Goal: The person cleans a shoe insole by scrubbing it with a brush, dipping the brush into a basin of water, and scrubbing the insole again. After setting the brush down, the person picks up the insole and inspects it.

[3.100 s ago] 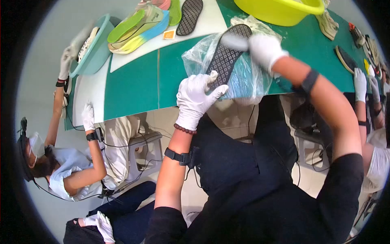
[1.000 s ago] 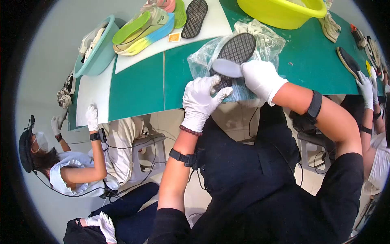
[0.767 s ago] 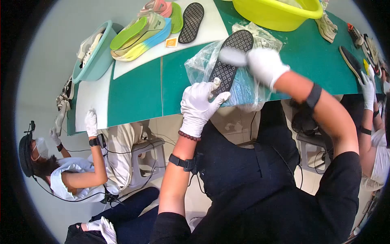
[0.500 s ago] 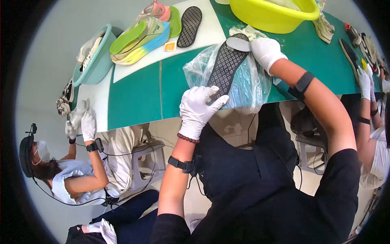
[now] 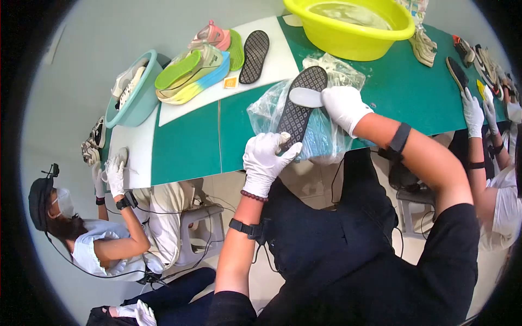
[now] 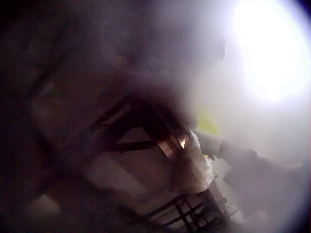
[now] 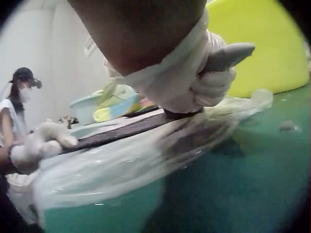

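Observation:
A black shoe sole [image 5: 293, 124] with a diamond pattern lies flat on a crumpled clear plastic bag [image 5: 321, 138] near the table's front edge. My gloved left hand [image 5: 266, 158] pinches its near end between thumb and fingers. Gripped in my gloved right hand [image 5: 343, 110] is a grey brush [image 5: 306, 98], its oval head lying across the upper half of the sole. In the right wrist view the brush's handle [image 7: 228, 56] sticks out of the fist, and the fist is low over the sole [image 7: 121, 131]. The left wrist view is hazy and shows neither sole nor brush.
A yellow basin [image 5: 348, 38] of cloudy water stands beyond the bag. Another black sole [image 5: 254, 57] and colourful shoe parts [image 5: 190, 81] lie on a white sheet at back left, beside a teal basin [image 5: 136, 98]. People work at both sides.
The brush has swept up the sole from near my left hand to the far end, then partly back towards me. My left hand keeps its hold. The head view has tilted up slightly.

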### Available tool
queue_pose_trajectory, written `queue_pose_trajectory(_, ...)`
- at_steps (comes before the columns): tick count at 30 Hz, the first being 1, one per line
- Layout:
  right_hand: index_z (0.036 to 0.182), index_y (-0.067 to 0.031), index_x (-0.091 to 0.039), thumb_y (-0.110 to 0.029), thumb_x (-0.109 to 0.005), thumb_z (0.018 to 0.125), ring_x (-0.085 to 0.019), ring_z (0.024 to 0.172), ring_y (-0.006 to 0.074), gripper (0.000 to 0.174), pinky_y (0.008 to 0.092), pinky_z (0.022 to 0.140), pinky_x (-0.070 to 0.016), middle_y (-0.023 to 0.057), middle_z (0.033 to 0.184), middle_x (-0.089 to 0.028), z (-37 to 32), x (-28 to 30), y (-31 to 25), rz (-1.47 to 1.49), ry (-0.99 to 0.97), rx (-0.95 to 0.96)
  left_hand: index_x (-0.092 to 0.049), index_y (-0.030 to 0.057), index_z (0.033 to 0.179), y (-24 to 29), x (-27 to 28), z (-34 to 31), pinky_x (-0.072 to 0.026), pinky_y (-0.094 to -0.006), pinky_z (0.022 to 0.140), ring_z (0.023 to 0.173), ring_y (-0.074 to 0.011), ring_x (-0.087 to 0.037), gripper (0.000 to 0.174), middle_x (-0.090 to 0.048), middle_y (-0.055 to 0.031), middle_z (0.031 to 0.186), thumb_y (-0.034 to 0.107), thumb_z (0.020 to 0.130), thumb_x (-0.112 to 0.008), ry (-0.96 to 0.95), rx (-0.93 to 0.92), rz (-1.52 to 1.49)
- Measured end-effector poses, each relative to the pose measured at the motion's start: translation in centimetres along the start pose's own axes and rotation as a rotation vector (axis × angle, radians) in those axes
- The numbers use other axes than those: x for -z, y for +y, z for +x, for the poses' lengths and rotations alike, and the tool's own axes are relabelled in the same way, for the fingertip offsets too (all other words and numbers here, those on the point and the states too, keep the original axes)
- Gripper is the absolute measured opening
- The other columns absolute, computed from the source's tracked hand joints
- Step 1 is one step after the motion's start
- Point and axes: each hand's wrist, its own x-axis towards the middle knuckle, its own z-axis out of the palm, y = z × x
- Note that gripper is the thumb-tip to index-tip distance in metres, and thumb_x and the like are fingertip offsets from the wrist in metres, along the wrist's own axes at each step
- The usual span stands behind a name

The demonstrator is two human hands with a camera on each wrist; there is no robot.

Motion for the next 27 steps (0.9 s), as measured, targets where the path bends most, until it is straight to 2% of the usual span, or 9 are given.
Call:
queue_pose_trajectory(2, 0.099, -0.0028, -0.078, -0.013, -0.058, 0.087, -0.075, 0.091, 0.037, 0.026, 0.0466, 0.08, -0.0591, 0.0253, 0.097, -0.074, 1.2, 1.0, 2.6, -0.011, -0.059, -0.162, -0.075, 0.0084, 0.086, -0.1, -0.2, -0.5, -0.0473, -0.0344, 0.057, 0.057, -0.0194, -0.056, 0.029, -0.058, -0.0027, 0.062, 0.029, 0.073, -0.09, -0.005, -0.017, 0.03)
queue_pose_trajectory(8, 0.094, -0.0024, -0.077, -0.014, -0.057, 0.09, -0.074, 0.092, 0.0381, 0.023, 0.0471, 0.079, -0.0585, 0.025, 0.097, -0.074, 0.3, 3.6, 4.6, 0.052, 0.035, -0.212, -0.076, 0.0075, 0.089, 0.2, -0.2, -0.3, -0.0489, -0.0348, 0.058, 0.058, -0.0196, -0.058, 0.024, -0.061, -0.0043, 0.063, 0.025, 0.077, -0.086, 0.031, 0.02, -0.029)
queue_pose_trajectory(12, 0.091, -0.0058, -0.067, -0.014, -0.057, 0.088, -0.07, 0.082, 0.0409, 0.013, 0.0503, 0.072, -0.0561, 0.0204, 0.086, -0.071, -5.2, 0.9, 7.8, 0.094, 0.32, -0.235, -0.076, 0.0081, 0.088, -0.1, -0.4, -0.5, -0.0501, -0.0346, 0.059, 0.058, -0.0209, -0.06, 0.018, -0.063, -0.0059, 0.064, 0.024, 0.083, -0.081, -0.003, 0.084, 0.02)
queue_pose_trajectory(16, 0.094, -0.0109, -0.061, -0.009, -0.058, 0.087, -0.068, 0.07, 0.0387, 0.007, 0.0499, 0.063, -0.0531, 0.0156, 0.071, -0.066, -9.0, -2.6, 10.9, 0.022, 0.421, -0.331, -0.075, 0.0132, 0.089, -0.1, -0.2, -0.5, -0.0508, -0.0387, 0.06, 0.06, -0.0244, -0.061, 0.017, -0.061, -0.0045, 0.062, 0.029, 0.086, -0.077, -0.003, 0.124, 0.079)
queue_pose_trajectory(18, 0.094, -0.01, -0.061, -0.008, -0.058, 0.087, -0.068, 0.07, 0.0382, 0.008, 0.0497, 0.062, -0.0517, 0.0163, 0.072, -0.066, -10.1, -3.1, 11.0, 0.043, 0.493, -0.345, -0.075, 0.0133, 0.092, 0.5, 0.0, -0.4, -0.0505, -0.0396, 0.061, 0.06, -0.0242, -0.061, 0.017, -0.061, -0.0036, 0.062, 0.03, 0.087, -0.076, -0.03, 0.179, 0.037)
queue_pose_trajectory(21, 0.094, -0.0091, -0.06, -0.007, -0.058, 0.087, -0.067, 0.069, 0.0383, 0.007, 0.0498, 0.061, -0.0505, 0.0164, 0.073, -0.065, -9.9, -4.0, 11.3, 0.065, 0.525, -0.328, -0.075, 0.0113, 0.102, 1.2, 0.7, -0.1, -0.0512, -0.04, 0.066, 0.066, -0.0249, -0.063, 0.025, -0.065, -0.0052, 0.069, 0.031, 0.088, -0.075, -0.04, 0.145, 0.104)
queue_pose_trajectory(24, 0.096, -0.0098, -0.065, -0.009, -0.056, 0.093, -0.068, 0.07, 0.0363, 0.01, 0.0484, 0.061, -0.0507, 0.0154, 0.074, -0.067, -9.9, -4.2, 11.4, 0.07, 0.484, -0.329, -0.073, 0.006, 0.109, 2.5, 1.6, 0.5, -0.0532, -0.0393, 0.073, 0.078, -0.028, -0.067, 0.029, -0.07, -0.012, 0.083, 0.026, 0.088, -0.075, -0.039, 0.12, 0.222)
queue_pose_trajectory(25, 0.092, -0.0085, -0.06, -0.007, -0.058, 0.087, -0.068, 0.07, 0.0374, 0.006, 0.0487, 0.062, -0.0511, 0.0154, 0.073, -0.066, -9.9, -4.7, 11.5, 0.106, 0.567, -0.296, -0.067, 0.0039, 0.12, 2.4, 1.8, 0.7, -0.0542, -0.0421, 0.08, 0.087, -0.033, -0.068, 0.04, -0.07, -0.0177, 0.097, 0.03, 0.09, -0.073, -0.084, 0.155, 0.144)
queue_pose_trajectory(27, 0.092, -0.0087, -0.06, -0.007, -0.057, 0.087, -0.068, 0.07, 0.037, 0.006, 0.0482, 0.062, -0.0513, 0.0149, 0.073, -0.066, -10.1, -4.3, 11.3, 0.109, 0.57, -0.292, -0.063, 0.0027, 0.126, 2.6, 2.8, 1.2, -0.0542, -0.0437, 0.082, 0.091, -0.0349, -0.068, 0.046, -0.069, -0.0201, 0.104, 0.031, 0.092, -0.071, -0.086, 0.18, 0.143)
